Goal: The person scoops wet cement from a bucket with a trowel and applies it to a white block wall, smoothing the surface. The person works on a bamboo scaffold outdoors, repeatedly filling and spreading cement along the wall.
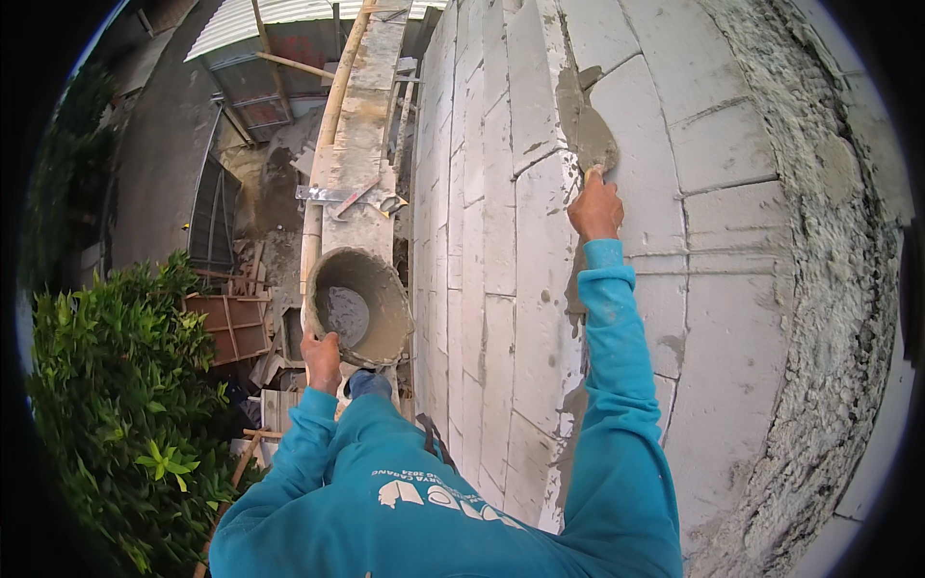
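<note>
My right hand is closed around the handle of a trowel, whose mortar-coated blade lies against the wall of white blocks. Wet grey mortar runs along the wall's edge above and below it. With my left hand I grip the rim of a mortar-crusted bucket, tilted so its opening shows. Some grey mortar sits at the bottom of the bucket. The bucket is over the wooden plank, just beyond my foot.
A handsaw and a flat metal strip lie across the plank beyond the bucket. A bamboo pole runs along its left side. Far below are rubble, a corrugated roof and a leafy shrub. Rough mortar bands the right side.
</note>
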Demonstrator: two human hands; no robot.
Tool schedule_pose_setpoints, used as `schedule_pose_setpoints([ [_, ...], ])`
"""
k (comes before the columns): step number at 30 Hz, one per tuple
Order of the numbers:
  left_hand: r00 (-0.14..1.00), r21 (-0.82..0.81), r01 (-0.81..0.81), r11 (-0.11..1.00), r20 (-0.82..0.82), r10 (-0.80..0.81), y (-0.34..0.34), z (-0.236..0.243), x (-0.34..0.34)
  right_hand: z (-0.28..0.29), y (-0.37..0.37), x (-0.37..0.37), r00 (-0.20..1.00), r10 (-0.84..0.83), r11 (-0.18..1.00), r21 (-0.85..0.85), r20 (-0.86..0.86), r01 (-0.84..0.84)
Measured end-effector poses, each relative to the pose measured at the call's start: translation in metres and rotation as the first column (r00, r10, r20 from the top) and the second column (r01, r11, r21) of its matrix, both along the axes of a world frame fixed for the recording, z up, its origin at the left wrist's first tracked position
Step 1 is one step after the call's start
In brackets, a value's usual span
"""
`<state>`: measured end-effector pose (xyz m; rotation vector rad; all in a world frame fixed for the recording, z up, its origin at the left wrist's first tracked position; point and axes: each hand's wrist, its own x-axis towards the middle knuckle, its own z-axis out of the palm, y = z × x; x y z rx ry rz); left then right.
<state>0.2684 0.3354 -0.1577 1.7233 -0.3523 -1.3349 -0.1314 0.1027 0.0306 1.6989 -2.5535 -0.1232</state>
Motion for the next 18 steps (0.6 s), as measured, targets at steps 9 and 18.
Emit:
schedule_pose_setpoints([
  [9, 0.974, 0.005, 0.003, 1.000, 0.227, -0.004, 0.002, -0.009, 0.030, 0.012, 0.030, 0.003, 0.999, 0.034, 0.998, -0.058, -0.011, -0.034],
  [18, 1.000, -0.050, 0.015, 0.999, 0.026, -0.014, -0.013, -0.018, 0.023, 0.006, 0.028, 0.007, 0.995, 0.006, 0.982, -0.187, 0.100, 0.013],
])
